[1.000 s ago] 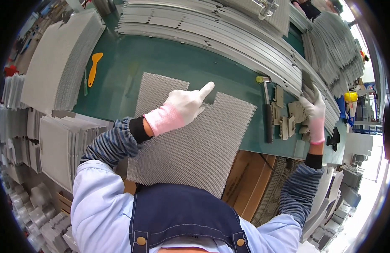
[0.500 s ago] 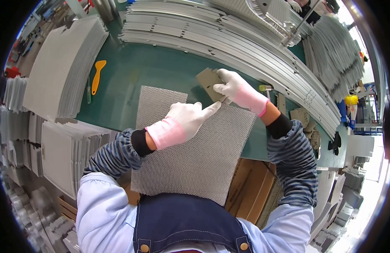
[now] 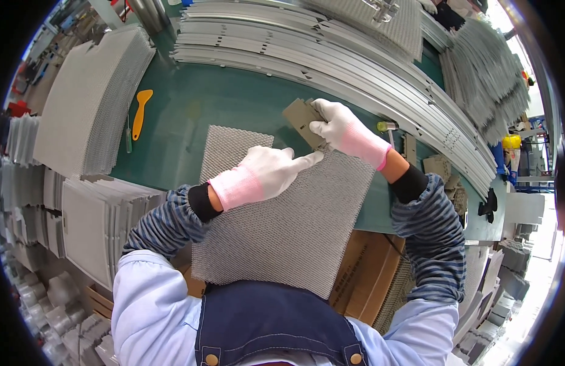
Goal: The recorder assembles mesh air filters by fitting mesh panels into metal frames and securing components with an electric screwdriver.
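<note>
The flat tan plate with a stepped far end [image 3: 298, 124] lay to the far left of the right hand [image 3: 348, 133], which was in a white glove with a pink cuff and was the nearer of the two. Its thumb and fingers gripped the plate along the right side. The plate's long axis slanted from upper left down toward the far edge of the silver expanded-metal mesh sheet [image 3: 276, 232], where its lower end sat. Whether that end touched the mesh could not be told.

The left hand [image 3: 269, 172], gloved alike, rested over the mesh, index finger stretched toward the plate's lower end, the other fingers curled; nothing showed in its grasp, and contact at the fingertip was unclear. The mesh lay on the green surface [image 3: 172, 146], its near end reaching the person's navy bib [image 3: 276, 323].

Below the surface's near edge, right of the mesh, stood a brown cardboard box [image 3: 375, 277]; its contents could not be made out.
</note>
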`<state>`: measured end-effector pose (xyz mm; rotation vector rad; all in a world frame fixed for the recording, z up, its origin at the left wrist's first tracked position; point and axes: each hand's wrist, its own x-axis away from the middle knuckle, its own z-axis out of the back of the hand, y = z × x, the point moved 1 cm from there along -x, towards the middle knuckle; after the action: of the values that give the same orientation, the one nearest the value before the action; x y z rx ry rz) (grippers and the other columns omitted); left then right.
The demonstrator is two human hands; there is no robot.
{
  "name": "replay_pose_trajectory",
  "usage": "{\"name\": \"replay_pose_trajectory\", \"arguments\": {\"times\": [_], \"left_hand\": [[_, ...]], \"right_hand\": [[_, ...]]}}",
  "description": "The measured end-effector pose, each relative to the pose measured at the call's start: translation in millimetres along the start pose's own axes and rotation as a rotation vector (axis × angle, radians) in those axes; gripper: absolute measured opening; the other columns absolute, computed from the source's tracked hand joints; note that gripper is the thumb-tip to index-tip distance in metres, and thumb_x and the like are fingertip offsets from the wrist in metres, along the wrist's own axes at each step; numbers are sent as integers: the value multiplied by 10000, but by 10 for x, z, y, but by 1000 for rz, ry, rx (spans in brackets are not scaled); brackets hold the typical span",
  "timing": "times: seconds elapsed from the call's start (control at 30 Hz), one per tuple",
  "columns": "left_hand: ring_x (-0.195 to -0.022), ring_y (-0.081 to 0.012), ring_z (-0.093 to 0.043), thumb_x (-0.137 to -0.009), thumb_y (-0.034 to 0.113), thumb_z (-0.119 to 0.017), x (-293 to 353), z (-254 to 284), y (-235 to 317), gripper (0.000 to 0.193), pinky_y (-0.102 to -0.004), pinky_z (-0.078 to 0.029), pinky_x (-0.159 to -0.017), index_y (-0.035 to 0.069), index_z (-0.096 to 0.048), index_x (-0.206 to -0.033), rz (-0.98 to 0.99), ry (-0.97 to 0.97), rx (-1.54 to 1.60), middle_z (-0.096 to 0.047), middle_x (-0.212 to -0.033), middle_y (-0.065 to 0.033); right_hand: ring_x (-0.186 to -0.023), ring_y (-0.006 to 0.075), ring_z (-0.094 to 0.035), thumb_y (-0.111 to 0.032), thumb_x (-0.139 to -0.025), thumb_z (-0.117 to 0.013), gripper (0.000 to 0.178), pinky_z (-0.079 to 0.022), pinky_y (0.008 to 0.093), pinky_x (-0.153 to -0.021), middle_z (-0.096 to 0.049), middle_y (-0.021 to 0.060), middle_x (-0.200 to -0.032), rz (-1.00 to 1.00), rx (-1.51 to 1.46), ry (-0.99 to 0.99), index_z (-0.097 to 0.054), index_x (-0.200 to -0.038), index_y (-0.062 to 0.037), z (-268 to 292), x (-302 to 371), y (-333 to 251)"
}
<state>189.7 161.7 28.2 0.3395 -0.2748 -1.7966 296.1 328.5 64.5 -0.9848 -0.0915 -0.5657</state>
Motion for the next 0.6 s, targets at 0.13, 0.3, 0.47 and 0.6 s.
{"name": "replay_pose_trajectory", "arguments": {"times": [0.13,0.3,0.47,0.6], "left_hand": [[-594,-214,-631,-887,104,-535,-26,-8,16,521,-356,-525,-505,207,-483,-1395,-45,-26,51,-576,-716,-81],[-614,-190,-623,-826,97,-615,48,85,2,417,-333,-538,-528,171,-590,-1235,-80,147,4,-581,-780,-51],[-728,-264,-663,-699,130,-737,-18,580,-429,322,-348,-537,-642,53,-657,-1001,36,213,-78,-660,-845,-100],[-634,-225,-637,-743,185,-738,-180,560,-516,267,-320,-500,-643,-42,-697,-878,188,-154,549,-664,-719,-173]], "right_hand": [[-897,220,-635,-17,-877,-540,329,-509,339,-816,-657,161,-989,135,128,-119,-536,-1198,60,-26,2,-34],[-884,220,-641,-47,-862,-574,330,-509,340,-816,-663,155,-963,46,165,-296,-566,-1176,54,-12,-2,-28],[-819,151,-613,-28,-852,-601,320,-508,298,-773,-671,110,-918,109,117,-290,-584,-1161,54,65,70,-99],[-825,105,-579,18,-865,-575,297,-489,272,-781,-663,76,-930,6,3,-174,-563,-1158,61,28,229,-98]]}}
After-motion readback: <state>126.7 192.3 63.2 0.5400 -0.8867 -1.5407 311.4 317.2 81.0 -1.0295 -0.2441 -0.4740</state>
